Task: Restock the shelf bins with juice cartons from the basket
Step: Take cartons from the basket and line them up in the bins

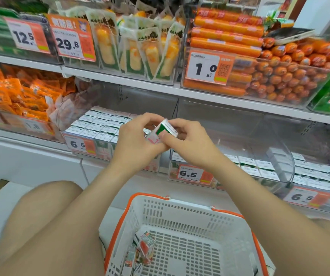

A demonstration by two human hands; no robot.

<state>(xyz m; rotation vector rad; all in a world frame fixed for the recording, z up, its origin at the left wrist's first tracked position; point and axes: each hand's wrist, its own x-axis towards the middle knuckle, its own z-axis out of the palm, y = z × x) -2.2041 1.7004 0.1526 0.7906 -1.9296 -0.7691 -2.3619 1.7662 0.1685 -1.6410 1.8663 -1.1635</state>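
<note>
White and green, the small juice carton (165, 129) was held tilted in front of the lower shelf, between both hands. The left hand (138, 140) had its fingers curled round the carton's lower end. The right hand (190, 142) pinched the upper end between thumb and fingers.

Below the forearms, the white basket (190, 203) with orange handles sat between the person's knees. A few loose cartons (144, 244) lay tumbled in its near left corner.

Behind the hands, the left bin (108, 145), of clear plastic, was packed with rows of upright cartons (98, 124), their white tops showing. A price tag (80, 145) reading 6.5 was fixed to its front. Just to the right, the middle bin (279, 156) held cartons along its front part, with a second 6.5 tag (192, 174) on its face.

On the shelf above, orange sausages (279, 76) were piled in another clear bin.
</note>
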